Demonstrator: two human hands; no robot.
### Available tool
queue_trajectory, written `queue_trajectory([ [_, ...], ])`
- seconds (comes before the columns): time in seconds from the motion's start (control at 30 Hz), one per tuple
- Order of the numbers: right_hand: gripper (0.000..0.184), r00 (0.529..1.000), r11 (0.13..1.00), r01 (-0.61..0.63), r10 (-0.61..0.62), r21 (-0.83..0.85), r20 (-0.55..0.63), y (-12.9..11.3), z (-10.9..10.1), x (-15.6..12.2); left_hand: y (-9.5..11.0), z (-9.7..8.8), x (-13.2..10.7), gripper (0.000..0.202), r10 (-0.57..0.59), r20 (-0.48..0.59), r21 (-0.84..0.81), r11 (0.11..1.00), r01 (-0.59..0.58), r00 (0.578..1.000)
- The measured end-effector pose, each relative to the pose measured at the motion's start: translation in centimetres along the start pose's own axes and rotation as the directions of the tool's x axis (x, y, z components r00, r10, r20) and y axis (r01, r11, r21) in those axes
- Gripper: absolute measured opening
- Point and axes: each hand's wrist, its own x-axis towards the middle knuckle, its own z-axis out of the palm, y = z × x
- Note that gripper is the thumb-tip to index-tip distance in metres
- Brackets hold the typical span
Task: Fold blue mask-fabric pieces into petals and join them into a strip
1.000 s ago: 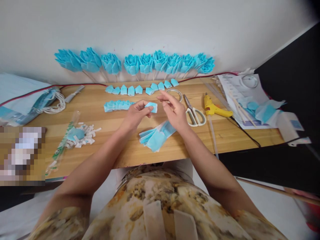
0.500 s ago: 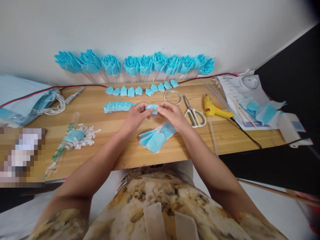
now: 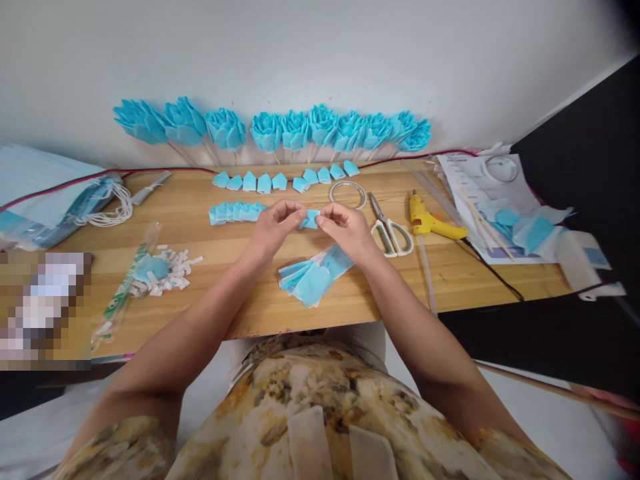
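Observation:
Between my two hands is a small blue fabric piece (image 3: 311,219), pinched from both sides above the table. My left hand (image 3: 277,225) grips its left end with thumb and fingers, and my right hand (image 3: 345,228) has hold of the right end. Fingers cover part of it. Just below lies a loose stack of blue fabric strips (image 3: 315,280), partly under my right wrist. Left of my left hand sits a row of overlapping folded blue pieces (image 3: 235,213). Farther back, several pointed blue petals (image 3: 265,183) are lined up.
Scissors (image 3: 391,230), a tape roll (image 3: 349,194) and a yellow glue gun (image 3: 434,223) lie to the right. Blue fabric flowers (image 3: 295,130) on sticks lean against the wall. White scraps (image 3: 173,270) and a bundle of white cord (image 3: 113,205) are at left.
Both hands stay pinched on the blue piece, which now shows slightly lower and farther right. My left thumb and fingers have shifted on it. The whole view has moved a little.

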Motion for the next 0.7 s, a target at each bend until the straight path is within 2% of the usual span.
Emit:
queue_trajectory([
  [0.13,0.018,0.999,0.999,0.027,-0.026,-0.042,0.029,0.18,0.21,-0.06,-0.29,0.03,-0.01,0.018,-0.025,0.008,-0.027,0.999,0.025,1.000],
  [0.27,0.018,0.999,0.998,0.034,-0.034,-0.047,-0.001,0.31,0.14,-0.08,-0.60,0.10,0.14,0.023,-0.029,0.006,-0.082,0.996,0.029,1.000],
  [0.43,0.018,0.999,0.998,0.035,-0.037,-0.054,-0.029,0.24,0.04,-0.06,-0.44,0.11,0.03,0.033,-0.055,0.052,0.016,0.998,0.055,0.997],
  [0.7,0.017,0.999,0.997,0.039,-0.041,-0.062,-0.020,0.27,0.24,-0.03,-0.57,0.08,-0.07,0.026,-0.077,0.056,0.050,0.996,0.074,0.995],
])
